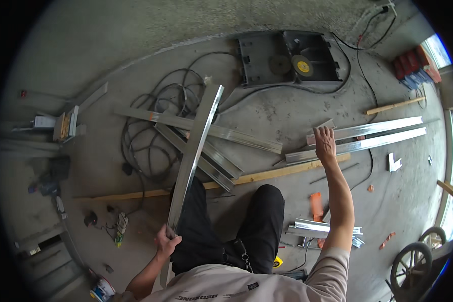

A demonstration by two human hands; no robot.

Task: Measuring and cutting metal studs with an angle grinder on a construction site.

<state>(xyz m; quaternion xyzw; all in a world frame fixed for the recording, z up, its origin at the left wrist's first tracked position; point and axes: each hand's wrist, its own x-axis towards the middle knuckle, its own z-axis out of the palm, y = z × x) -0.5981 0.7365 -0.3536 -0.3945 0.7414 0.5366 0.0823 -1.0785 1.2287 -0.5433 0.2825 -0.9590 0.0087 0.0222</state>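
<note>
My left hand is closed around the lower part of a long shiny metal channel, which slants up and away in front of my left leg. My right arm is stretched forward. At its end, my right hand is over the near-left ends of two metal channels lying on the floor, its fingers stretched out and slightly bent. Just beyond the fingertips is a short metal piece; whether they touch it cannot be made out. More metal channels lie crossed on the floor behind the held one.
A long wooden strip crosses the floor before my knees. Black cable coils at the left. A dark open case with cutting discs is at the back. Short channel offcuts, a yellow tape measure and a wheel are at the right.
</note>
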